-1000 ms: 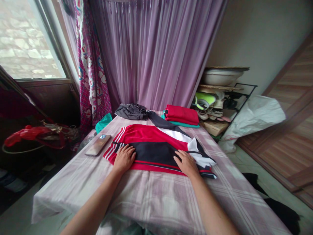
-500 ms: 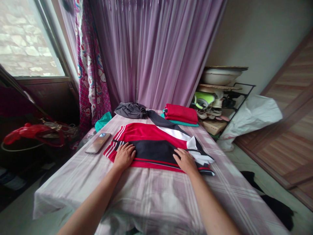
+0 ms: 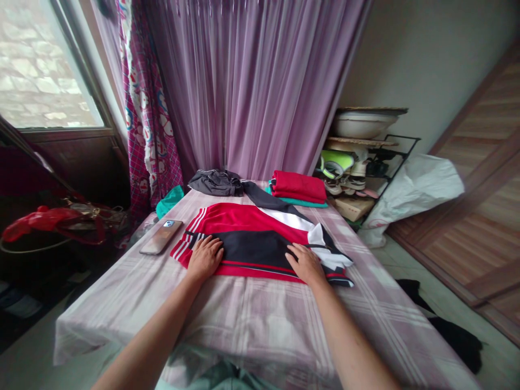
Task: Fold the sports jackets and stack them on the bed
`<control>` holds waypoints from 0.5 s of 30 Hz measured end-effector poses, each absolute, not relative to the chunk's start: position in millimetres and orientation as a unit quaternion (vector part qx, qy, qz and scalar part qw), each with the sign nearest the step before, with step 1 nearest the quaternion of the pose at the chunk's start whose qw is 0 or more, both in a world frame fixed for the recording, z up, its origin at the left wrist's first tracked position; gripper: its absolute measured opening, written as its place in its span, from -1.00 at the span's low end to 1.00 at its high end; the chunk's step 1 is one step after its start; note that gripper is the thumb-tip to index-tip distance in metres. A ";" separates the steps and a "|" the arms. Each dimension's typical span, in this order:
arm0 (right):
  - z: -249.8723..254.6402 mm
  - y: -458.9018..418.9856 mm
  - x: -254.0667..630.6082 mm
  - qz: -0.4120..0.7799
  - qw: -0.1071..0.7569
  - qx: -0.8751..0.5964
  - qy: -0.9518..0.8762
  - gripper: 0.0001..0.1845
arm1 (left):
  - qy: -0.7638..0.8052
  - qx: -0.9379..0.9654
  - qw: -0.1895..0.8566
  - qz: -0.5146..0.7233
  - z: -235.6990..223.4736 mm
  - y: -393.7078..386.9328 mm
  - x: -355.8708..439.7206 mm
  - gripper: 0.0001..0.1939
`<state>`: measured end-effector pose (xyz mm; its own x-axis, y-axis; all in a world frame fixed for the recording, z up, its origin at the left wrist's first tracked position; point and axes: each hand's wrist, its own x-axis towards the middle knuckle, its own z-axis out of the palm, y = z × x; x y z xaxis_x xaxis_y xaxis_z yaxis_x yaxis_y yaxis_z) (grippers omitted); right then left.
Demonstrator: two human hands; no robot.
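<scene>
A red, black and white jacket (image 3: 252, 246) lies partly folded across the table, with white stripes at its left hem. Flat on the striped left end rests my left hand (image 3: 206, 255), fingers stretched out on the fabric. My right hand (image 3: 305, 262) lies palm down on the black part near the white collar end, its fingers spread. Neither hand grips the cloth. Behind the jacket, a dark sleeve reaches back towards a bunched dark grey garment (image 3: 215, 183). A folded red garment (image 3: 298, 187) sits on a teal cloth (image 3: 312, 203) at the back right.
A phone (image 3: 161, 237) lies left of the jacket on the checked tablecloth (image 3: 244, 319). Another teal cloth (image 3: 169, 201) is at the left table edge. Beyond the table's right side stand a shoe rack (image 3: 361, 143) and a white sack (image 3: 426, 184). Purple curtains (image 3: 260, 86) hang behind.
The view has shifted slightly. Both hands stay in place on the jacket, and the garments look unchanged.
</scene>
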<state>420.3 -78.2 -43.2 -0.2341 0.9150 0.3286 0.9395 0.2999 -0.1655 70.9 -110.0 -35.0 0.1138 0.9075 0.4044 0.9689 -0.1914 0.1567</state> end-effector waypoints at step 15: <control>-48.7 -75.3 422.2 -0.035 0.207 -0.584 -0.784 -0.57 | -0.631 -0.743 0.069 -0.210 -36.8 -109.1 70.4 -0.56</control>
